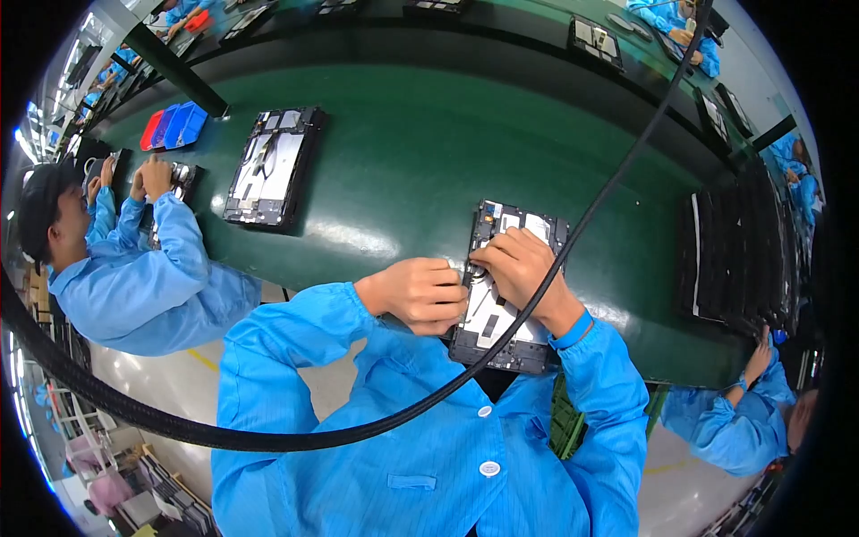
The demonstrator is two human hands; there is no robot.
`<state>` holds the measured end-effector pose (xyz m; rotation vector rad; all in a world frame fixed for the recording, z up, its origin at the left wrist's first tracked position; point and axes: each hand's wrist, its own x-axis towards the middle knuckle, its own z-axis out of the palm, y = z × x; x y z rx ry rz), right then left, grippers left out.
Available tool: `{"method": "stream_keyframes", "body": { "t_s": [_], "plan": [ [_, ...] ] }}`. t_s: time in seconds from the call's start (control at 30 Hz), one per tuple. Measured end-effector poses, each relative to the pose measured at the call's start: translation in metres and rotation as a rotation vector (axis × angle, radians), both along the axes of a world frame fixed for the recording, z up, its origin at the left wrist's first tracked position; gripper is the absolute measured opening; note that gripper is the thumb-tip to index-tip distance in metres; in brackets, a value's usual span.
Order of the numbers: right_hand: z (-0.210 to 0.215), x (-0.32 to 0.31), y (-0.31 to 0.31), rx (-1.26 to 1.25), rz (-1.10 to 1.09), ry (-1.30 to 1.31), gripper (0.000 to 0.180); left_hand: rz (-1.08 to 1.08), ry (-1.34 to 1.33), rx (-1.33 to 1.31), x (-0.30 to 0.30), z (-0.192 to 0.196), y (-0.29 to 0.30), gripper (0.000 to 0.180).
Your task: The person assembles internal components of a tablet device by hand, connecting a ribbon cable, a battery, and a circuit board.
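An opened tablet (489,320) lies in front of me at the near edge of the green bench, its black frame, silver-white battery plates and thin dark cables exposed. Against its left long side rests my left hand (422,294), fingers curled in; whatever they grip is hidden. My right hand (521,267) reaches over the tablet from the right, with thumb and forefinger pinched together at the left edge. Any small part between those fingertips is too small to make out. The two hands nearly meet there.
Another opened tablet pile (268,170) lies to the left, with red and blue bins (183,123) behind it. Black tablet-like units stand stacked (743,251) at the right. A thick black cable (358,438) crosses my view. Co-workers sit left (152,268) and right (729,430).
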<state>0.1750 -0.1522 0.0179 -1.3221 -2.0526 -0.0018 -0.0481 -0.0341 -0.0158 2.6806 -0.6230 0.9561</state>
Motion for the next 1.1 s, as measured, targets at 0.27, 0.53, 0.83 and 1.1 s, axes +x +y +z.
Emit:
{"method": "stream_keyframes", "body": {
  "t_s": [0.27, 0.53, 0.83, 1.1],
  "plan": [
    [-0.002, 0.002, 0.0, -0.035, -0.02, 0.055, 0.02, -0.004, -0.023, -0.01, 0.006, 0.001, 0.008, 0.026],
    [-0.005, 0.004, 0.002, -0.109, -0.037, 0.2, 0.013, -0.032, -0.052, 0.024, 0.011, -0.001, 0.014, 0.025],
    [-0.012, 0.009, 0.002, -0.268, -0.043, 0.435, 0.011, -0.046, -0.014, -0.053, 0.021, 0.001, 0.023, 0.024],
    [-0.013, 0.009, 0.0, -0.305, -0.06, 0.486, 0.011, 0.024, -0.021, -0.012, 0.016, 0.001, 0.023, 0.028]
  ]
}}
